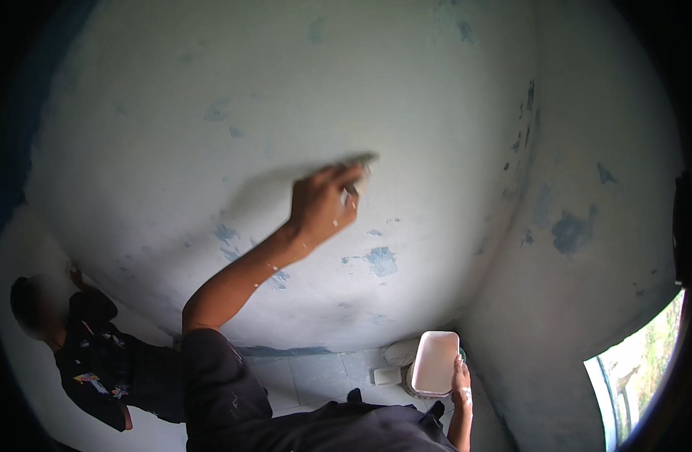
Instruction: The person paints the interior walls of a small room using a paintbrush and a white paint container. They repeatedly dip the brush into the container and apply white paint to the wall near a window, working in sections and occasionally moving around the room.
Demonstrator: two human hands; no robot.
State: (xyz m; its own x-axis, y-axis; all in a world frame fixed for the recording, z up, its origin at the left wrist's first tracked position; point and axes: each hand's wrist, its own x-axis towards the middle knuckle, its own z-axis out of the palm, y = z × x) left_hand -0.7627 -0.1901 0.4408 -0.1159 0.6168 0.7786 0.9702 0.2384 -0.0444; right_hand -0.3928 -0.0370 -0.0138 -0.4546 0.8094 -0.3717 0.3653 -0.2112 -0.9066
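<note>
My left hand (326, 195) is raised against a white-coated wall (425, 113). Its fingers are closed around a small hand tool (365, 176), too blurred for me to tell its kind. White specks mark the hand and forearm. Blue-grey patches, such as one patch (382, 261) below the hand, show through the white coat. Low on the right, my right hand (462, 381) grips the side of a shallow rectangular tray (436, 364), pale inside. White smears cover part of that wrist.
At the left, a person in a black printed T-shirt (92, 361) stands near the wall. Beneath the tray are a partly hidden bucket (408, 384) and a small white container (387, 377) on the tiled floor (318, 376). A bright window opening (639, 361) lies right of the wall corner.
</note>
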